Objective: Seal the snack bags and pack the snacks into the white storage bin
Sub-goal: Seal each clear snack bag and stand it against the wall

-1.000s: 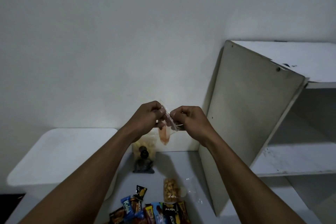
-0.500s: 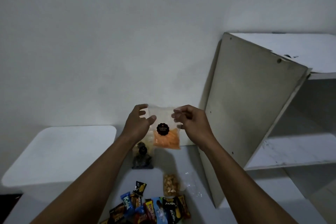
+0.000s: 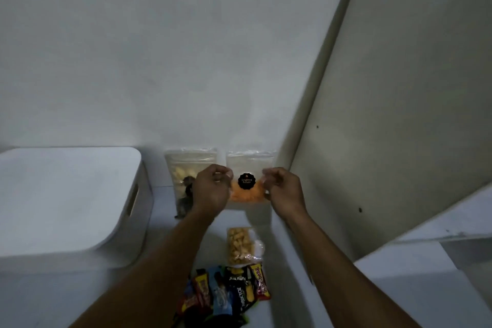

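A clear zip bag of orange snacks [image 3: 246,196] with a round black label stands upright against the wall at the back of the table. My left hand [image 3: 211,190] pinches its left edge and my right hand [image 3: 283,192] pinches its right edge, fingers curled. The white storage bin [image 3: 66,194] sits at the left with its lid on. A second clear bag of pale snacks [image 3: 190,165] stands beside the orange one. A small bag of nuts [image 3: 239,245] lies nearer me, with a pile of wrapped snack bars [image 3: 229,293] in front of it.
A small dark figurine [image 3: 185,204] stands in front of the pale bag, partly hidden by my left hand. A white shelf unit's side panel [image 3: 386,114] rises close on the right, next to the orange bag.
The orange bag was held up in the air and turned label-forward; now both hands have lowered it to stand against the wall. The view has tilted down and come closer.
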A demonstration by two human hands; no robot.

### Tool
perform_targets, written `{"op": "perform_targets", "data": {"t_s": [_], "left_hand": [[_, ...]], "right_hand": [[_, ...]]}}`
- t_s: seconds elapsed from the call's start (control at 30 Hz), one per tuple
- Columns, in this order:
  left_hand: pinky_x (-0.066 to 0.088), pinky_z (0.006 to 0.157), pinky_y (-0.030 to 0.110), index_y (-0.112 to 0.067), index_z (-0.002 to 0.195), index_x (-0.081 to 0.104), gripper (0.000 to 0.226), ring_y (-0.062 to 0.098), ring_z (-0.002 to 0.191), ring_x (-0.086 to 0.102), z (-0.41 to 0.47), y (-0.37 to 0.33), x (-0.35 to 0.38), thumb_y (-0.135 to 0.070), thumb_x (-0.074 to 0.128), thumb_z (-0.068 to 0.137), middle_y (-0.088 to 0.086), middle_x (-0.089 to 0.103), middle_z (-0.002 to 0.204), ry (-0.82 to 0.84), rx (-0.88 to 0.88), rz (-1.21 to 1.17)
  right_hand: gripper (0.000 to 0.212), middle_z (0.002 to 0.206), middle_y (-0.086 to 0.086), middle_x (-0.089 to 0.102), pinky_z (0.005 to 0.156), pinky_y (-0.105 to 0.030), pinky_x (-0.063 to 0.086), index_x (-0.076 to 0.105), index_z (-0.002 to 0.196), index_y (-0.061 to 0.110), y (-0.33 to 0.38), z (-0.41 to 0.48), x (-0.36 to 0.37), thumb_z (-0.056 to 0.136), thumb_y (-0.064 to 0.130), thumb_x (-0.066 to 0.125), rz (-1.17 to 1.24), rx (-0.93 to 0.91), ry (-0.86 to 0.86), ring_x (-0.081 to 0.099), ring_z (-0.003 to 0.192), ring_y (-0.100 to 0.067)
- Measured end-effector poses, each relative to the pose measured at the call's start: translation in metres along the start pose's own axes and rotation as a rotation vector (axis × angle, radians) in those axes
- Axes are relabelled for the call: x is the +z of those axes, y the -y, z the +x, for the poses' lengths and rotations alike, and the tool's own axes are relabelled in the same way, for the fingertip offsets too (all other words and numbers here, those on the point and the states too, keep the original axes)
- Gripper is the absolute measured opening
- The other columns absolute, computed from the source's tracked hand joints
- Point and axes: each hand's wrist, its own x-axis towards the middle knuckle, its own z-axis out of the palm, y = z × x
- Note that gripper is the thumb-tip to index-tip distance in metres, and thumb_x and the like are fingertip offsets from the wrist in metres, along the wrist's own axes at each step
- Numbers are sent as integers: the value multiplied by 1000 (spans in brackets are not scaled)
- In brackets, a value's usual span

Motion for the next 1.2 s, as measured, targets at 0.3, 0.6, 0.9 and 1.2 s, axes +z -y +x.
{"op": "perform_targets", "data": {"t_s": [0.3,0.6,0.9,1.2], "left_hand": [[43,73,26,-19,96,71,15,22,97,65,54,57,57,-13,57,95,3,71,103,-298,-39,229],[42,100,35,-7,133,58,37,32,125,55,59,66,66,-10,39,101,15,60,135,-342,-104,302],[46,98,34,-9,133,57,44,31,124,56,7,82,59,-5,55,90,13,62,132,-109,-18,433],[46,91,34,-11,119,62,39,32,116,57,-27,123,32,-28,67,84,12,61,128,46,-202,763]], "right_hand": [[10,72,9,62,74,-23,48,65,95,15,-54,60,42,86,12,70,-109,115,-206,61,77,-13],[18,98,-9,73,88,-32,55,69,102,17,-69,73,54,90,8,58,-183,102,-172,69,98,-26],[45,130,-5,66,99,-25,44,60,134,17,-70,28,19,89,15,67,-470,84,25,61,120,-22],[47,127,-14,60,89,-33,50,54,126,15,-106,-13,-1,81,19,65,-864,216,199,60,115,-35]]}}
